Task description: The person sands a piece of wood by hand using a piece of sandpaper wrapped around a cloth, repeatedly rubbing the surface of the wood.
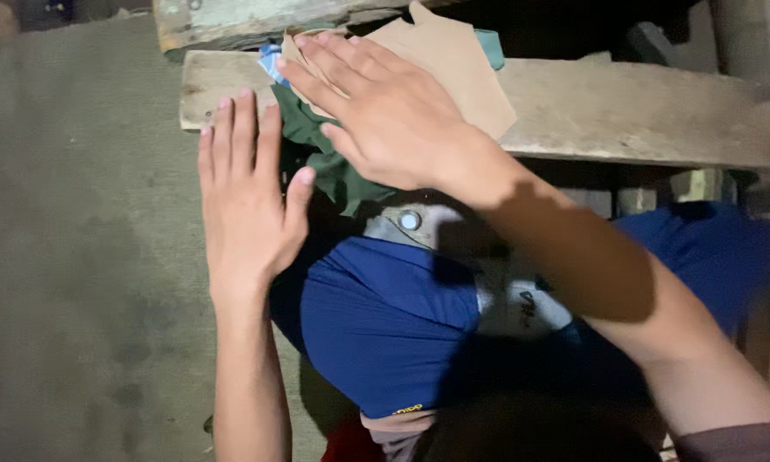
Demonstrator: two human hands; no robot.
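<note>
My left hand lies flat with fingers together, its fingertips resting on the left end of a worn wooden plank. My right hand is spread flat, palm down, on a tan paper-like sheet that lies on the plank. Crumpled dark green cloth sits between the two hands, partly under the right palm. A bit of light blue material peeks out by the right fingertips. Neither hand grips anything.
Blue fabric with a grey patch and a small round metal button bulges below the plank. A second weathered board lies behind the plank. Grey concrete floor fills the left side. Dark shadow covers the bottom right.
</note>
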